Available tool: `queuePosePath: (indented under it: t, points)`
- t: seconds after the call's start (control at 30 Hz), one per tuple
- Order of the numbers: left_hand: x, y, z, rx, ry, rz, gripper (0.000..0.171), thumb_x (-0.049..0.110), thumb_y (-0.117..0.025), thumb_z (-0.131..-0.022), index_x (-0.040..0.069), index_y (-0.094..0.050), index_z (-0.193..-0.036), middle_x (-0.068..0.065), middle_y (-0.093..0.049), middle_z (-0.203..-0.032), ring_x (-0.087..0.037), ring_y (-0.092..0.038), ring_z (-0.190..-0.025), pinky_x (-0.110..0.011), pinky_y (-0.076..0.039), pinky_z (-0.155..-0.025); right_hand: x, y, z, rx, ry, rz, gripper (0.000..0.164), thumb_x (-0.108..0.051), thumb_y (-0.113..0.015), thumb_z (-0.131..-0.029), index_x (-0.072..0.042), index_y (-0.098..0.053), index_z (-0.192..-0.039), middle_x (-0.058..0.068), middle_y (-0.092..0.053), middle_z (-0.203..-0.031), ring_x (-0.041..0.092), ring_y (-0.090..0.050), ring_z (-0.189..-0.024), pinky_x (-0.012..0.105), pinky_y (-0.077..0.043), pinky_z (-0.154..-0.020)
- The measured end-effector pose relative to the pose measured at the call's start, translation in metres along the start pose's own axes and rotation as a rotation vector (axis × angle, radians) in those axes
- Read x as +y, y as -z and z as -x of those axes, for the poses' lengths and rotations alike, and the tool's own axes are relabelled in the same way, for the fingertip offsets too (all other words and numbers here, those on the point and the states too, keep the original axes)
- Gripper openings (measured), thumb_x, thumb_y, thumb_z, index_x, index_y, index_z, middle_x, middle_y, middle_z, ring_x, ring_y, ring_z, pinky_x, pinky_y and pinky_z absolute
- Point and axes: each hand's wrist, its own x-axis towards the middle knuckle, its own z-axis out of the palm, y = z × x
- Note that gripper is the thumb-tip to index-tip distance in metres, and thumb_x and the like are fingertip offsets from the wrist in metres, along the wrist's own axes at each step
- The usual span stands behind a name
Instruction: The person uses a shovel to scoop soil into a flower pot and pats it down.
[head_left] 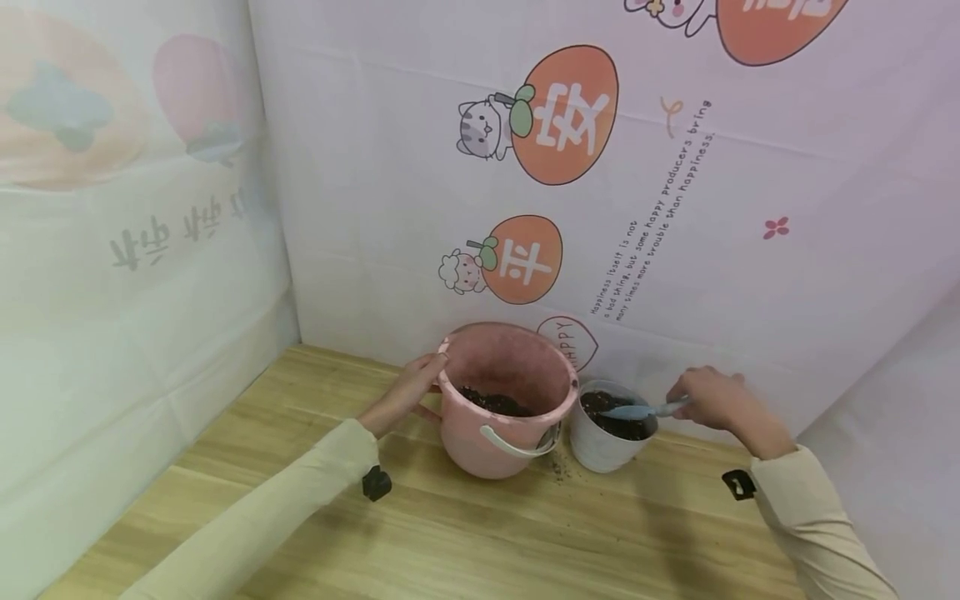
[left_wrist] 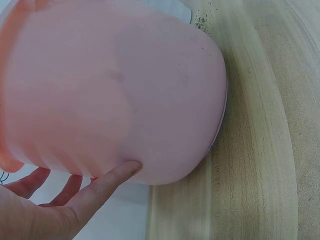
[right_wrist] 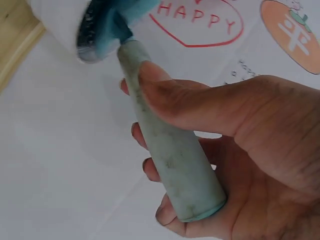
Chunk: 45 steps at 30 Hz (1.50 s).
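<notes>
My left hand [head_left: 408,390] holds the left side of a pink bucket [head_left: 476,446] near its rim. In the left wrist view, the thumb lies along the bucket wall [left_wrist: 115,85], while the other fingers go partly out of sight at its edge. Dark soil [head_left: 498,404] lies inside the bucket. On the right, a whitish pot [head_left: 600,450] also contains dark soil. My right hand [head_left: 716,400] grips a small blue trowel [head_left: 637,412], its blade over the pot's soil. Fingers and thumb wrap the trowel's pale green handle [right_wrist: 172,155] in the right wrist view.
Both containers stand on a wooden tabletop [head_left: 450,542], close to a printed white cloth [head_left: 375,208] behind them. Another hanging cloth [head_left: 135,333] borders the left side. Crumbs of soil [head_left: 557,468] are scattered between bucket and pot. A white bail handle [head_left: 517,448] hangs across the bucket's front.
</notes>
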Motion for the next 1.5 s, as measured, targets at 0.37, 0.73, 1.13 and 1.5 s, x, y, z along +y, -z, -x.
queuePosePath:
  t: [0.37, 0.73, 1.13, 1.5]
  points:
    - [0.001, 0.000, 0.001, 0.008, -0.004, -0.005, 0.064, 0.048, -0.043, -0.110, 0.003, -0.042, -0.156, -0.026, -0.046, -0.153, -0.048, -0.055, -0.133, -0.054, -0.068, -0.072, 0.008, 0.004, 0.010, 0.068, 0.069, 0.061, 0.012, -0.007, -0.083, -0.085, -0.013, -0.083, -0.095, 0.000, -0.061, -0.085, 0.023, -0.051, -0.080, 0.041, -0.036, -0.065]
    - [0.002, -0.002, 0.000, 0.010, 0.002, -0.009, 0.064, 0.047, -0.044, -0.110, 0.003, -0.042, -0.156, -0.026, -0.046, -0.154, -0.048, -0.055, -0.132, -0.053, -0.068, -0.071, 0.013, -0.016, 0.008, 0.116, 0.131, 0.053, 0.014, -0.011, -0.085, -0.085, -0.016, -0.084, -0.098, -0.004, -0.055, -0.080, 0.016, -0.044, -0.073, 0.033, -0.028, -0.060]
    - [0.000, -0.001, 0.001, 0.007, -0.008, -0.006, 0.064, 0.047, -0.044, -0.110, 0.002, -0.041, -0.157, -0.027, -0.045, -0.155, -0.049, -0.055, -0.133, -0.054, -0.068, -0.072, 0.016, -0.012, 0.010, 0.079, 0.075, 0.047, 0.014, -0.009, -0.083, -0.086, -0.011, -0.083, -0.099, 0.003, -0.063, -0.088, 0.023, -0.053, -0.078, 0.038, -0.037, -0.063]
    - [-0.003, -0.003, -0.001, 0.020, -0.003, 0.014, 0.064, 0.048, -0.047, -0.109, 0.003, -0.045, -0.155, -0.027, -0.047, -0.152, -0.048, -0.057, -0.130, -0.053, -0.068, -0.069, 0.015, 0.008, 0.011, -0.047, 0.047, 0.011, 0.009, -0.008, -0.081, -0.088, -0.008, -0.082, -0.097, 0.011, -0.075, -0.096, 0.023, -0.063, -0.079, 0.044, -0.046, -0.064]
